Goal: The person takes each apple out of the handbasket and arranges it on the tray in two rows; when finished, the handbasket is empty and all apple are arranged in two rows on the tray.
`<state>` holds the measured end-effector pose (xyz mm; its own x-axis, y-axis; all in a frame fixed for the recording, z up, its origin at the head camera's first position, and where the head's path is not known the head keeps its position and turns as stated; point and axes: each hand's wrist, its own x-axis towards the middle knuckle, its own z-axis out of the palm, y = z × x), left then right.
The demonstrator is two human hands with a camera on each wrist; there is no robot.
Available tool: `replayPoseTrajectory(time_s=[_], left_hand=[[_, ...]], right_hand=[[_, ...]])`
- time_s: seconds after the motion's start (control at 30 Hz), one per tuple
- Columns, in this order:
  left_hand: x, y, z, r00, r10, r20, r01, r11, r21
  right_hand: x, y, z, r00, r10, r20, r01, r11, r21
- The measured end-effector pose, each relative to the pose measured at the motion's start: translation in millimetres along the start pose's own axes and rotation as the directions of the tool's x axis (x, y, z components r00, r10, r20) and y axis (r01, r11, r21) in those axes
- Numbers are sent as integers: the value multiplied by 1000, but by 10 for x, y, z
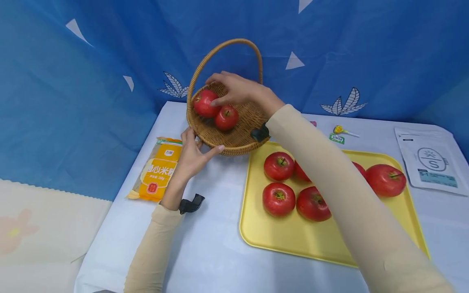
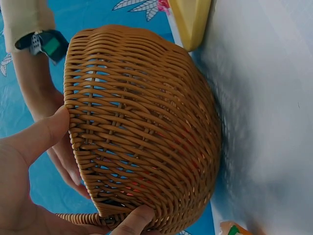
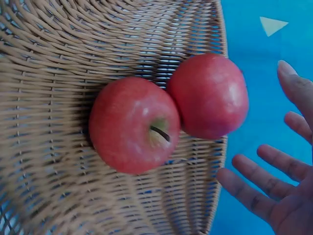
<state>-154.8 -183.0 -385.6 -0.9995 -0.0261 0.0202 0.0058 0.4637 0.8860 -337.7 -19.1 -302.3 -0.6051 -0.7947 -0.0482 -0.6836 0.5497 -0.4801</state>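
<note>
A brown wicker basket [image 1: 243, 138] with a tall arched handle stands at the back of the table, two red apples inside at its left. One apple [image 3: 134, 125] shows its stem and touches the other apple [image 3: 209, 95], which lies by the rim. My left hand [image 1: 192, 156] grips the basket's near left side, thumb at the rim and fingers against the woven wall [image 2: 142, 112]. Over the basket hovers my right hand [image 1: 234, 87], its fingers spread and nothing held. In the right wrist view its fingers [image 3: 279, 181] are apart from both apples.
Right of the basket lies a yellow tray [image 1: 264, 240] with several red apples, partly hidden under my right arm. An orange food packet [image 1: 159, 169] lies left, a white pouch [image 1: 430, 160] far right. A lollipop [image 1: 338, 130] and a small green packet [image 1: 336, 138] lie behind the tray.
</note>
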Motion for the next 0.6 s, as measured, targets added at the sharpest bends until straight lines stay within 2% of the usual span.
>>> replayPoseTrajectory(time_s=[0.33,0.5,0.6], left_hand=[[-71,53,39,1000,-15,6,15,1000,13],[-73,61,68,1000,-13,20,13,1000,17],[-76,70,77,1000,-12,26,11,1000,27]], right_hand=[[206,103,302,998,61,14,-62,991,118],[198,103,374,996,90,7,-90,990,104],[188,109,382,994,104,-25,-101,991,89]])
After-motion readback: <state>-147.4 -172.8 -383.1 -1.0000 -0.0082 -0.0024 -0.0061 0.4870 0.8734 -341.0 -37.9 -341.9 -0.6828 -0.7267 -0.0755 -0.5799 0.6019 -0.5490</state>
